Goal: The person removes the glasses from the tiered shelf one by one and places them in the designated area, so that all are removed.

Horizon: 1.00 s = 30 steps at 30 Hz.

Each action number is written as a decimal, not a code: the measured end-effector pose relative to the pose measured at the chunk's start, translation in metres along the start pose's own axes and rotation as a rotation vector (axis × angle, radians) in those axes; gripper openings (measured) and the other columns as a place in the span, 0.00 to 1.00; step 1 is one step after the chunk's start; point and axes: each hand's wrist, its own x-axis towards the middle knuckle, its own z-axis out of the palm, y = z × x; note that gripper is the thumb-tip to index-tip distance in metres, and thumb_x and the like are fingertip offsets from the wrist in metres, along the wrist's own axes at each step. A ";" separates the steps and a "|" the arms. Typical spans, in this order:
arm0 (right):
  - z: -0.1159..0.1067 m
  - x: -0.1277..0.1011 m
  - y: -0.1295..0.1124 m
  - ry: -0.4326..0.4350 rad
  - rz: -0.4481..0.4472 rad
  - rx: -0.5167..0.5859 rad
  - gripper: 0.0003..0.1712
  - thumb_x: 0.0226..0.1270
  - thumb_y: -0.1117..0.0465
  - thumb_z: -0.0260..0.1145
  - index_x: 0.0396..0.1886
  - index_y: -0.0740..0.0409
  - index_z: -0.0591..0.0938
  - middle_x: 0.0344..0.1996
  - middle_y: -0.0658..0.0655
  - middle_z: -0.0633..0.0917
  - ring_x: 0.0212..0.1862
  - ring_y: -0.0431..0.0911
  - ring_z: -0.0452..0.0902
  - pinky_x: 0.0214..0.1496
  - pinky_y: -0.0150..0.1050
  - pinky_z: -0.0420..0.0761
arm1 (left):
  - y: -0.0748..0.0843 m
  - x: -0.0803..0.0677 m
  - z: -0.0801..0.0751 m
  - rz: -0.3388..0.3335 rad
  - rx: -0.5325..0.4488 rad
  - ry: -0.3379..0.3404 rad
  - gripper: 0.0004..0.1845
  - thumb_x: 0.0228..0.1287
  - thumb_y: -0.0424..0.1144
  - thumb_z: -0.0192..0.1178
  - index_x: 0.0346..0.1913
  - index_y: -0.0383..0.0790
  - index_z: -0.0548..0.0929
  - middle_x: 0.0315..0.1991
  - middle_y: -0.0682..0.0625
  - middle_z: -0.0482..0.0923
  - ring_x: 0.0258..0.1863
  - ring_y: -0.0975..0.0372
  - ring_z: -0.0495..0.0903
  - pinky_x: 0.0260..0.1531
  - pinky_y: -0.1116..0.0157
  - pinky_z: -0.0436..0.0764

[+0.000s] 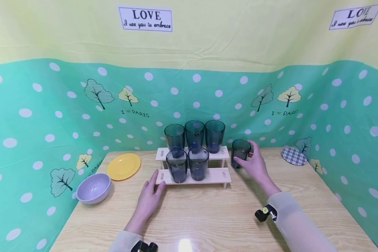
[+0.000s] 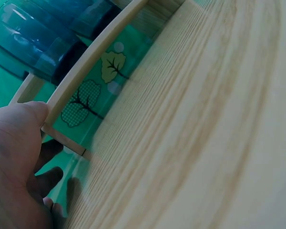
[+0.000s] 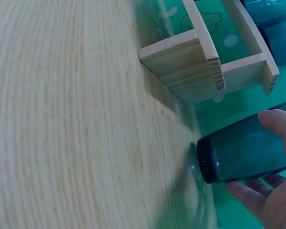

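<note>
My right hand (image 1: 256, 164) grips a dark, tinted drinking glass (image 1: 240, 154) to the right of a two-step wooden rack (image 1: 214, 176). In the right wrist view the thumb and fingers go round the glass (image 3: 243, 148); its base is at or just above the tabletop. At the rack's left end, my left hand (image 1: 149, 199) holds the corner of the lower step, thumb at the front edge, as the left wrist view shows on the board (image 2: 81, 71). Two glasses (image 1: 198, 164) stand upright on the lower step and three more glasses (image 1: 194, 134) on the upper one.
On the left lie a yellow plate (image 1: 124, 166) and a purple bowl (image 1: 93, 189). A checked round mat (image 1: 293, 156) is at the back right. Polka-dotted cloth (image 1: 195, 87) walls in the wooden table (image 1: 208, 217) at the back and both sides.
</note>
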 end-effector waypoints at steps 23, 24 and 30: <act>0.005 0.001 0.003 -0.035 0.015 -0.023 0.57 0.75 0.53 0.79 0.89 0.52 0.52 0.78 0.76 0.67 0.74 0.73 0.71 0.68 0.68 0.80 | 0.000 -0.002 0.000 -0.014 -0.001 -0.008 0.39 0.89 0.60 0.52 0.90 0.46 0.57 0.84 0.34 0.62 0.82 0.25 0.51 0.77 0.25 0.55; 0.005 0.001 0.003 -0.033 0.017 -0.024 0.57 0.75 0.53 0.80 0.89 0.52 0.53 0.78 0.76 0.67 0.74 0.73 0.71 0.68 0.68 0.80 | 0.001 -0.002 0.000 -0.015 -0.001 -0.008 0.39 0.89 0.59 0.52 0.90 0.46 0.58 0.84 0.34 0.62 0.82 0.25 0.51 0.77 0.25 0.55; 0.004 0.001 0.003 -0.040 0.014 -0.027 0.57 0.74 0.53 0.80 0.89 0.52 0.53 0.77 0.77 0.68 0.73 0.73 0.72 0.68 0.68 0.80 | 0.001 -0.001 0.000 -0.011 -0.002 -0.005 0.39 0.89 0.58 0.53 0.90 0.46 0.58 0.83 0.33 0.63 0.82 0.25 0.52 0.77 0.26 0.56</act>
